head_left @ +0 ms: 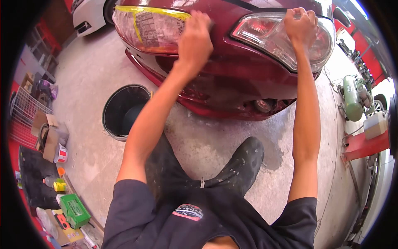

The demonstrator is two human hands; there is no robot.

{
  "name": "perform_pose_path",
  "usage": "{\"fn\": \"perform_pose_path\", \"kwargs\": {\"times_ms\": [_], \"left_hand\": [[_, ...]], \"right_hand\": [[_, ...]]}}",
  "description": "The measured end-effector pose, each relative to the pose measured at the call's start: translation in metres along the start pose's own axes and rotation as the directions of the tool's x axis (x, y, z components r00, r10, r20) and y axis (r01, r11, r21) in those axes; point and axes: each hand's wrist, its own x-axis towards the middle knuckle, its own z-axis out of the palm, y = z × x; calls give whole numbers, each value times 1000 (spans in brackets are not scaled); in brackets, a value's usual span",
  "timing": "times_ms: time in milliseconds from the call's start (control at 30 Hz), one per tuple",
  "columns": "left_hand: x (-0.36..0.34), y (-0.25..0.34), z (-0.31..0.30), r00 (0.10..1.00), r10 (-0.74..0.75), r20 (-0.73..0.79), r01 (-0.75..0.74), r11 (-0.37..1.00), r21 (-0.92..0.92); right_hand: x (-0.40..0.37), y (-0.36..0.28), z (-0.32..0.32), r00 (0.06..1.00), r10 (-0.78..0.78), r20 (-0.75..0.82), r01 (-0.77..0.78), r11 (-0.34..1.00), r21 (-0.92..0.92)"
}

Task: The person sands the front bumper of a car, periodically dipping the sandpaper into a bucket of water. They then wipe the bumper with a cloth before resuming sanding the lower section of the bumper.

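Note:
My left hand (195, 43) is at the inner edge of a headlight covered with newspaper (155, 31). Its fingers look bunched together but are partly blurred; whatever they grip, if anything, is hidden. Yellow masking tape (139, 27) runs along the top of the paper and down across it. On the other side, my right hand (301, 27) is curled into a fist over the bare headlight (259, 31), knuckles up. Its palm side is hidden, so I cannot see what it holds. Both headlights belong to a dark red car front (232, 68).
A black bucket (124, 110) stands on the concrete floor by my leg. Cardboard boxes (43, 126), a green case (74, 211) and bottles line the left side. A green air compressor (352, 97) stands at the right. A white car (93, 18) is behind.

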Motion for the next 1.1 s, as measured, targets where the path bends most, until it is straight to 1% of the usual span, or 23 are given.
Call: {"fn": "perform_pose_path", "kwargs": {"times_ms": [33, 100, 133, 167, 200, 300, 333, 367, 433, 467, 500, 533, 567, 633, 667, 700, 767, 833, 867, 967, 1000, 1033, 1100], "left_hand": [[-23, 11, -4, 995, 99, 15, -99, 995, 22], [-24, -10, -4, 983, 181, 39, -182, 983, 6], [-4, -15, -9, 988, 44, 148, -45, 999, 4], [22, -20, -16, 961, -97, 261, 96, 995, 17], [37, -31, -6, 952, -178, 247, 177, 984, 27], [11, -16, 7, 990, -142, 17, 143, 989, -28], [-5, 2, -5, 997, -65, 32, 66, 997, -42], [-25, 14, -9, 996, 35, 87, -34, 999, -11], [-12, 4, -7, 997, 73, 1, -73, 997, -18], [5, -9, -5, 992, -68, 103, 72, 997, -36], [29, -20, -7, 956, -206, 210, 219, 975, -40], [46, -30, -1, 948, -247, 199, 262, 963, -56], [40, -27, -1, 947, -243, 212, 259, 965, -49], [31, -13, -9, 948, -230, 221, 241, 970, -25], [6, -6, 1, 999, -33, 34, 33, 999, -12], [-11, 9, -8, 980, 49, 192, -53, 998, 18], [-2, 4, -2, 993, 63, 104, -63, 998, 2], [35, -21, -2, 967, -218, 132, 221, 975, -4], [51, -42, 4, 916, -341, 211, 345, 938, 16], [51, -50, 12, 919, -351, 180, 349, 936, 41], [41, -25, 1, 926, -325, 191, 323, 945, 44], [26, -5, -1, 992, -112, 59, 114, 993, -34], [10, -8, 15, 989, 118, -84, -116, 993, 27]], "right_hand": [[1, 0, -1, 1000, 3, 3, -3, 1000, -1], [-1, 0, -2, 1000, 16, 12, -16, 1000, 8], [-1, 0, -1, 1000, 27, 9, -27, 999, 18], [-3, 0, -1, 999, 38, 14, -39, 999, 29], [-5, 1, -1, 999, 36, 16, -36, 999, 21], [0, -1, -1, 999, 27, 25, -27, 1000, 7], [0, -2, -3, 999, 31, 36, -31, 1000, -4], [-1, -1, -4, 998, 40, 50, -39, 999, -17], [-2, 0, -2, 999, 36, 39, -36, 999, 4], [-2, 1, -2, 999, 33, 31, -33, 999, 12], [-2, 2, -1, 999, 32, 12, -32, 999, 9], [-3, 3, 0, 1000, 30, -1, -30, 1000, 7], [-3, 2, 2, 999, 26, -20, -26, 1000, 8], [-2, 3, 2, 999, 34, 7, -34, 999, -2], [-1, 3, 2, 999, 43, 17, -43, 999, -6], [0, 1, 1, 998, 61, 20, -61, 998, 4], [-2, -1, -2, 995, 92, 46, -93, 996, 19], [1, 4, 2, 998, 53, 18, -53, 998, 26], [-3, 8, 3, 999, 29, 17, -29, 999, 27], [0, 3, 0, 998, 42, 37, -41, 999, -32], [-1, 2, -1, 998, 48, 45, -47, 999, -22], [0, 1, -2, 997, 56, 48, -55, 998, -14], [-3, 0, -4, 997, 62, 52, -62, 998, -1]]}}
